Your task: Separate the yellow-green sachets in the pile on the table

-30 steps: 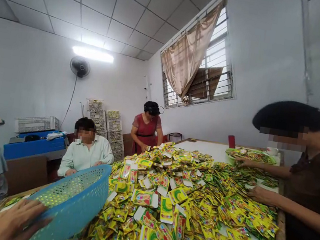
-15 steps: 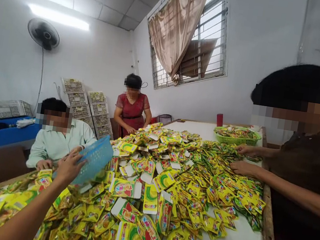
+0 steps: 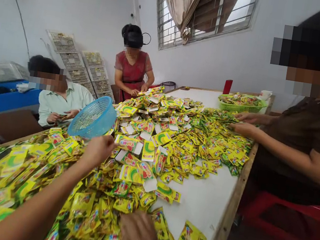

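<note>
My left hand is closed, its fingertips by the left end of a yellow snack box; what the fingers hold, if anything, is hidden. Just behind it a blue perforated plastic basket rests tilted on the heap. My right hand, smeared by motion, is low over the small yellow sachets at the near edge of the pile. Its fingertips point down and are partly hidden. Several printed boxes with white open flaps lie on top of the sachets in the middle.
A co-worker in brown handles sachets at the right edge. Another in pale green sits left, and one in red stands at the back. A green basket of packets stands on the white table; a red stool is at right.
My left hand has left the blue basket and moved right and closed. The basket now leans on the heap. My right hand has come into view at the bottom. The view has tipped down.
</note>
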A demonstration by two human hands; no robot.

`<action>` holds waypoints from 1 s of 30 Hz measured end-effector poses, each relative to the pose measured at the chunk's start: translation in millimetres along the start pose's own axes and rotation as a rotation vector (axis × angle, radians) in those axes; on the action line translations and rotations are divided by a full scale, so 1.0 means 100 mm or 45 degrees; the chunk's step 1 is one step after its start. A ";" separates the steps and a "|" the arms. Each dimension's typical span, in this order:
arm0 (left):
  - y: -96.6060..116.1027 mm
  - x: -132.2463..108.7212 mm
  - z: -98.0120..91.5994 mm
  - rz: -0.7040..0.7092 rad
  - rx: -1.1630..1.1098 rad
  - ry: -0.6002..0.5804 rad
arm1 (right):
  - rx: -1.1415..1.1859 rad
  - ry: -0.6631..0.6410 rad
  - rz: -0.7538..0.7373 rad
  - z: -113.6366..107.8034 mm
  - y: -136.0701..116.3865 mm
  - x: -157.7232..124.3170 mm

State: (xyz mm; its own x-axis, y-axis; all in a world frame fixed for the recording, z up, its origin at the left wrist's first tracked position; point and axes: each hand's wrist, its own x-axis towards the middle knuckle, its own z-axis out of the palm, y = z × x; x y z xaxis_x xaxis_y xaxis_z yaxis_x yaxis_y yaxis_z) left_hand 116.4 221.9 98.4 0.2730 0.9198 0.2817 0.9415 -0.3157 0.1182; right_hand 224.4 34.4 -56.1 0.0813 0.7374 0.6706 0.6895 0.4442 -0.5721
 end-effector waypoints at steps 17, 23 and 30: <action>0.02 -2.51 0.52 -0.413 -0.130 -0.275 | -0.056 -0.139 0.062 -0.02 -0.06 0.18; 0.07 -2.71 0.63 -0.460 -0.277 -0.225 | -0.183 -0.287 0.029 -0.09 -0.05 0.30; 0.00 -2.91 0.69 -0.626 -0.515 -0.062 | -0.252 -0.425 -0.040 -0.09 -0.32 0.23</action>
State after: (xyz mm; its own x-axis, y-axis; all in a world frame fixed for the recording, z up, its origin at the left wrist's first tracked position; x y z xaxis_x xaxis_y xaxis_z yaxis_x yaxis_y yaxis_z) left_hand 50.6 -29.7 -49.6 -0.1546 0.9861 0.0604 0.8126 0.0922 0.5755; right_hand 210.2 32.4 -18.5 -0.1582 0.8644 0.4772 0.8161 0.3865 -0.4296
